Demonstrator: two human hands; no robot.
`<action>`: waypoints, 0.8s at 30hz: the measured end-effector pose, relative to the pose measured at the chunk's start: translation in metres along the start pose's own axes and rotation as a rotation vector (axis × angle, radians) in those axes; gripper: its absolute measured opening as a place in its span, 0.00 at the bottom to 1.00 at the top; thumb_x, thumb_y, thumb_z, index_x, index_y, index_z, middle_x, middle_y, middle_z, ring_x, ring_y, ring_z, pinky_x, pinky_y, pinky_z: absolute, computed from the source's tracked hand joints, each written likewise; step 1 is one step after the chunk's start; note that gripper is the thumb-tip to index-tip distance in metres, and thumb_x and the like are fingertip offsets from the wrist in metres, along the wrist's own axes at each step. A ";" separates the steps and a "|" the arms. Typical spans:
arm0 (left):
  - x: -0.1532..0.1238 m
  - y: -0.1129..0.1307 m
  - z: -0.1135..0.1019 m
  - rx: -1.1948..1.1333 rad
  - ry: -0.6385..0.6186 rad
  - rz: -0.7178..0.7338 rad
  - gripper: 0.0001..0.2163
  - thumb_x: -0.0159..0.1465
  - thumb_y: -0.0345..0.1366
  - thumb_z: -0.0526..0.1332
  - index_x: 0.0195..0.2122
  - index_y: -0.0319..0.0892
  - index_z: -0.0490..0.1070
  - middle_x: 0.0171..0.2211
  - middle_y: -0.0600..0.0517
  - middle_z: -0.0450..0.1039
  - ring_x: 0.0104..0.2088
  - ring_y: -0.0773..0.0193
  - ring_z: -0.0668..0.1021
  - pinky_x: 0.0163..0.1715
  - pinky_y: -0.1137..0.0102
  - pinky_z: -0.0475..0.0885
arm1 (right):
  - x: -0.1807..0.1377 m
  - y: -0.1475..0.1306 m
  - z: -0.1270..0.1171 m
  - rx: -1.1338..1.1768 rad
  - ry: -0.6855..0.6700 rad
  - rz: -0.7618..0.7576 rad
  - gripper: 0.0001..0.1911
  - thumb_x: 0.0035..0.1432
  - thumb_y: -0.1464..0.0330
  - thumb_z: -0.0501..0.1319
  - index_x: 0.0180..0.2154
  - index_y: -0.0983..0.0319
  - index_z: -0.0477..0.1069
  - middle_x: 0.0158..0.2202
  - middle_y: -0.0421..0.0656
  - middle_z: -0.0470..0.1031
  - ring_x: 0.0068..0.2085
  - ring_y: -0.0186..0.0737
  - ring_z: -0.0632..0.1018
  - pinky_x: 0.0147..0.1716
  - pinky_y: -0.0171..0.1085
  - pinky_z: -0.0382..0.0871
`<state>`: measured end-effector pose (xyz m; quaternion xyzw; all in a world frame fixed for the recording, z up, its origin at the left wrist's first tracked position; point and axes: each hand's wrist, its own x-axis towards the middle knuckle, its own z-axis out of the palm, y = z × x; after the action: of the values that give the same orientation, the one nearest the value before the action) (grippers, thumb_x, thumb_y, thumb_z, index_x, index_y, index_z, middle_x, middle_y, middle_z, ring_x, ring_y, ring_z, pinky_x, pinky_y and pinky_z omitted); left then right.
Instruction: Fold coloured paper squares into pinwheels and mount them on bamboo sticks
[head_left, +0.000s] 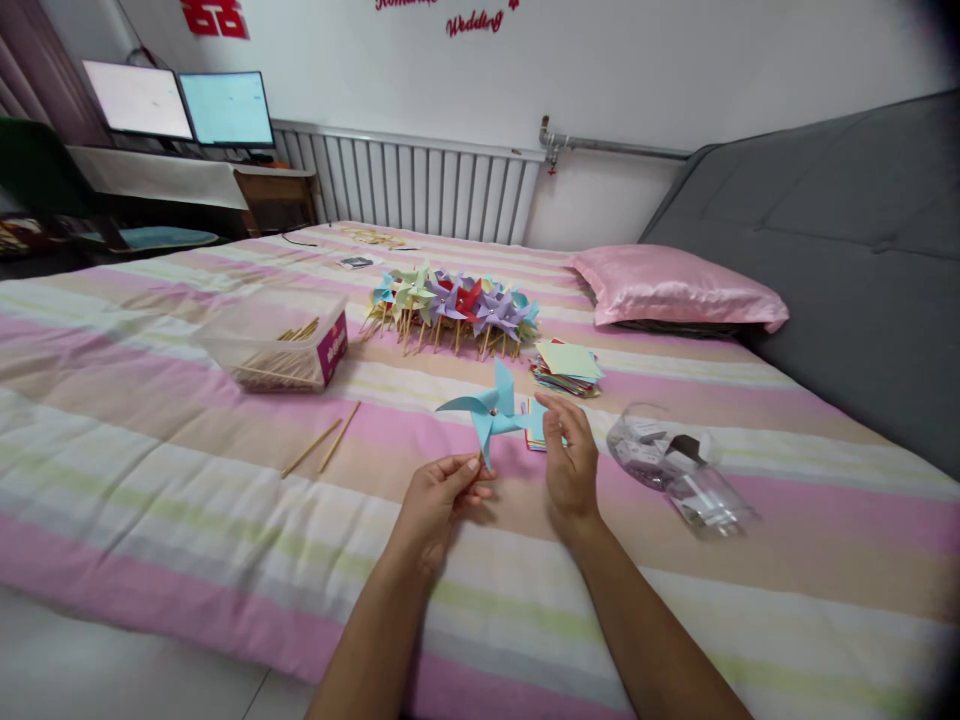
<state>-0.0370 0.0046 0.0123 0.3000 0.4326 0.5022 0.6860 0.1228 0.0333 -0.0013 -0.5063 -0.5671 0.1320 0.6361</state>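
A light blue paper pinwheel (pixel 493 411) is held up in front of me, with a small pin at its centre. Pinched near its lower blade, it sits between the thumb and fingers of my left hand (pixel 442 500); whether a stick is behind the blade I cannot tell. My right hand (pixel 572 455) is raised just right of the pinwheel, fingers stretched and holding nothing visible. Whether it touches the right blade is unclear. Partly hidden behind it lies a small stack of coloured paper (pixel 535 436). Two loose wooden sticks (pixel 339 437) lie left on the striped bedspread (pixel 225 560).
Finished pinwheels (pixel 457 305) stand clustered farther back. Left of them, a clear plastic box (pixel 274 345) contains wooden sticks. Another coloured paper stack (pixel 568 365) lies right, near a clear round container (pixel 652 445) and its lid-like plastic piece (pixel 709 500). A pink pillow (pixel 675 288) rests by the headboard.
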 end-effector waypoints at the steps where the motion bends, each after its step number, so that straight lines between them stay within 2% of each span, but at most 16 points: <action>1: 0.000 0.000 0.000 0.010 -0.010 0.001 0.04 0.56 0.29 0.66 0.27 0.33 0.77 0.25 0.48 0.78 0.18 0.74 0.74 0.20 0.82 0.69 | 0.000 0.001 0.000 -0.015 -0.028 -0.010 0.18 0.65 0.62 0.50 0.47 0.61 0.73 0.49 0.48 0.70 0.53 0.43 0.69 0.54 0.45 0.60; 5: 0.000 -0.001 0.000 0.004 -0.001 -0.003 0.03 0.57 0.28 0.65 0.28 0.33 0.77 0.25 0.47 0.78 0.18 0.74 0.74 0.20 0.82 0.69 | -0.002 -0.001 -0.001 -0.092 -0.098 -0.026 0.21 0.67 0.61 0.46 0.44 0.61 0.75 0.50 0.49 0.69 0.53 0.44 0.68 0.53 0.47 0.60; 10: 0.000 0.000 0.001 -0.035 0.027 -0.007 0.02 0.57 0.26 0.64 0.30 0.33 0.77 0.26 0.47 0.78 0.19 0.74 0.75 0.20 0.82 0.69 | -0.005 -0.005 0.001 -0.190 -0.123 -0.080 0.18 0.65 0.63 0.49 0.38 0.60 0.76 0.44 0.47 0.75 0.47 0.46 0.72 0.49 0.47 0.62; 17: 0.000 0.001 0.000 -0.047 0.025 -0.013 0.03 0.56 0.27 0.66 0.31 0.33 0.77 0.26 0.46 0.78 0.19 0.74 0.75 0.19 0.82 0.69 | -0.006 -0.008 0.004 -0.080 -0.254 -0.032 0.16 0.61 0.66 0.54 0.25 0.60 0.74 0.40 0.46 0.76 0.44 0.44 0.75 0.46 0.44 0.63; 24: 0.002 -0.001 -0.001 -0.038 0.011 -0.012 0.04 0.55 0.28 0.67 0.32 0.33 0.78 0.27 0.46 0.79 0.20 0.73 0.75 0.20 0.81 0.69 | -0.011 -0.013 0.005 -0.105 -0.464 -0.152 0.15 0.61 0.64 0.54 0.26 0.60 0.74 0.36 0.46 0.75 0.42 0.43 0.74 0.43 0.42 0.64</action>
<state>-0.0374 0.0058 0.0106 0.2815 0.4285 0.5077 0.6924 0.1094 0.0216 0.0013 -0.4504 -0.7406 0.1668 0.4699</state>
